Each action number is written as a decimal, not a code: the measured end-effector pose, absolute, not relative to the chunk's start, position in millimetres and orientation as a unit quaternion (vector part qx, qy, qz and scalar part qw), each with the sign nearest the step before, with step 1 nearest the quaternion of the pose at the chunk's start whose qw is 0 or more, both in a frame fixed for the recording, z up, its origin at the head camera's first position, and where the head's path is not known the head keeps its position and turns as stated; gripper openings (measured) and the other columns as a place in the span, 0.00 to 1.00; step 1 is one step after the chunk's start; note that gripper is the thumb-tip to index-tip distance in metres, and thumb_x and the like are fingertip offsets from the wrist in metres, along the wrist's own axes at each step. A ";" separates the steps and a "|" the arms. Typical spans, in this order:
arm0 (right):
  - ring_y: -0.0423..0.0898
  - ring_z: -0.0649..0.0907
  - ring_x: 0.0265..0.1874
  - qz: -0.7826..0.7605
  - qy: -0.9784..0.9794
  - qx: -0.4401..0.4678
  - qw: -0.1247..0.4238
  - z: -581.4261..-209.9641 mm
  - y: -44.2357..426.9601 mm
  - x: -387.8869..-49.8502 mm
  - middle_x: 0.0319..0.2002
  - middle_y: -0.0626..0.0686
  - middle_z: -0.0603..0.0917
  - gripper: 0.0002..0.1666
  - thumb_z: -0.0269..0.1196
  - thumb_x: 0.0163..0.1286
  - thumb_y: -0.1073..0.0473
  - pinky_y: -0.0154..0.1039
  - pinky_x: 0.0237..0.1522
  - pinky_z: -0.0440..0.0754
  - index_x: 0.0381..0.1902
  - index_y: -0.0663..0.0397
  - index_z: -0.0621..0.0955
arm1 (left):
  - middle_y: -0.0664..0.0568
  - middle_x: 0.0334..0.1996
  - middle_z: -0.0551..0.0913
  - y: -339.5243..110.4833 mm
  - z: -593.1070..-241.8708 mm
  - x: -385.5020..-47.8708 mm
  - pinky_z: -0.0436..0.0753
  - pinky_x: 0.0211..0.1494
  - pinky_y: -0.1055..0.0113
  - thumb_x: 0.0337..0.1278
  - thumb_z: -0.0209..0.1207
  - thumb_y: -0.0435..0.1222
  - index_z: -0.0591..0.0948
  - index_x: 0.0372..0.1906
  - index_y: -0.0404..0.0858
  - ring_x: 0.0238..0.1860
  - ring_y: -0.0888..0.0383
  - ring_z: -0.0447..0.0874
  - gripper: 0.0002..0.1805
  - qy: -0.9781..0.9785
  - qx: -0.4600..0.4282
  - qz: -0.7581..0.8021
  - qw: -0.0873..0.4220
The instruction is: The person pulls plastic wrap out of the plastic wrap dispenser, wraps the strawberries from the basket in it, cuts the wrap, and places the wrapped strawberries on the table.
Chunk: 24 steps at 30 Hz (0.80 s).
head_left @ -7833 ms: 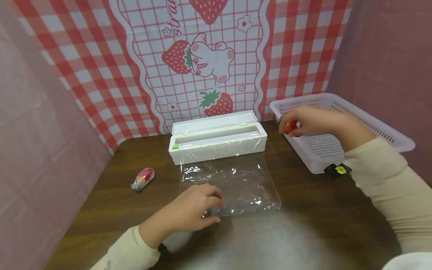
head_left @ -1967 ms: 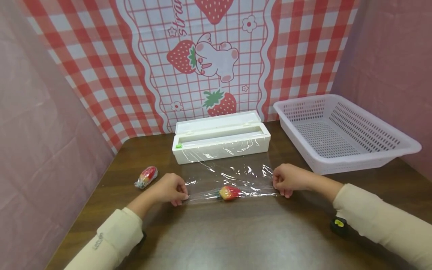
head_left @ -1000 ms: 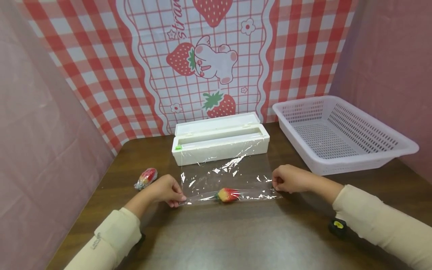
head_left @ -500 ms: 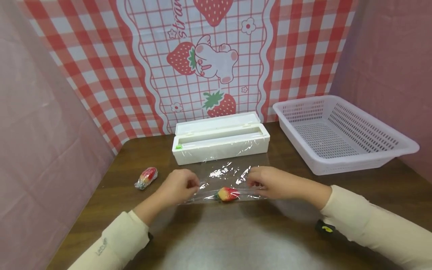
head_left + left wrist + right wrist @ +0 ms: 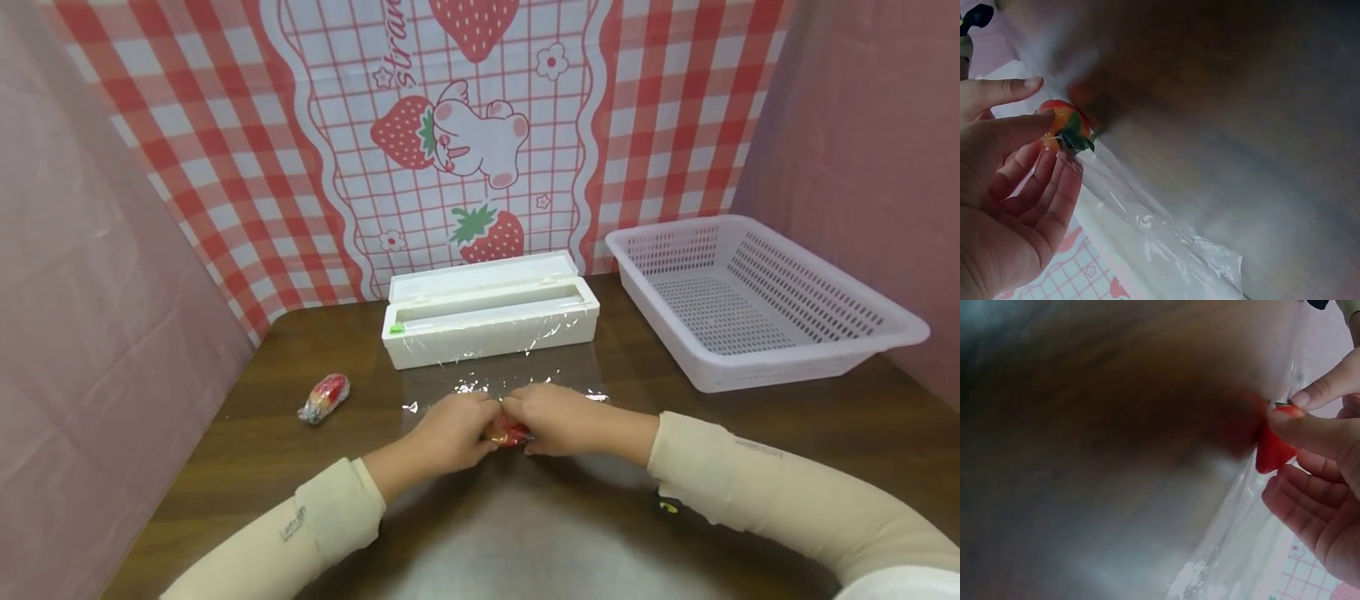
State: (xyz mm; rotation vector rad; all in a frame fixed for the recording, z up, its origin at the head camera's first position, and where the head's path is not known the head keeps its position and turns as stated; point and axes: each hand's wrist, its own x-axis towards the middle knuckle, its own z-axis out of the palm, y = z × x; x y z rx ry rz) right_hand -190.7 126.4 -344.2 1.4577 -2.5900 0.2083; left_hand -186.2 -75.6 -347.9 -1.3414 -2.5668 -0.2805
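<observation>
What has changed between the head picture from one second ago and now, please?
The left hand and right hand have let go of the front edge of the clear film and moved inward, toward each other; both now hold the red-and-yellow fruit. The wrapped fruit, white box and basket stayed where they were.

The little fruit [image 5: 510, 432] is red, with a yellow-orange patch and green leaves at one end. It lies on its side, leaves to the left and red tip to the right. The left hand [image 5: 453, 429] holds the leafy end and the right hand [image 5: 558, 421] holds the red end. The clear film [image 5: 1147, 220] is thin, shiny and crinkly. It touches the fruit, but the hands hide how far it goes around.
</observation>
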 end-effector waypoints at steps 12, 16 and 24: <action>0.33 0.76 0.25 0.200 -0.846 0.494 -0.022 -336.0 141.3 -212.8 0.26 0.41 0.80 0.10 0.68 0.56 0.66 0.30 0.29 0.77 0.34 0.52 0.78 | 0.57 0.27 0.84 -77.4 -337.4 -205.1 0.79 0.37 0.70 0.50 0.69 0.33 0.85 0.31 0.40 0.31 0.63 0.80 0.04 -0.877 -0.411 -0.246 -0.034; 0.34 0.77 0.26 0.229 -0.843 0.483 -0.063 -334.4 144.3 -225.9 0.26 0.41 0.80 0.08 0.65 0.59 0.68 0.32 0.30 0.78 0.34 0.53 0.79 | 0.55 0.30 0.86 -76.6 -336.6 -219.1 0.79 0.39 0.70 0.53 0.65 0.31 0.86 0.34 0.38 0.32 0.63 0.80 0.03 -0.881 -0.393 -0.256 -0.061; 0.36 0.80 0.32 0.209 -0.853 0.467 -0.105 -336.8 146.4 -251.5 0.31 0.45 0.83 0.05 0.64 0.65 0.65 0.34 0.38 0.81 0.38 0.58 0.84 | 0.53 0.33 0.87 -72.8 -341.5 -240.3 0.80 0.41 0.66 0.61 0.59 0.31 0.88 0.37 0.37 0.34 0.60 0.82 0.08 -0.906 -0.367 -0.205 -0.054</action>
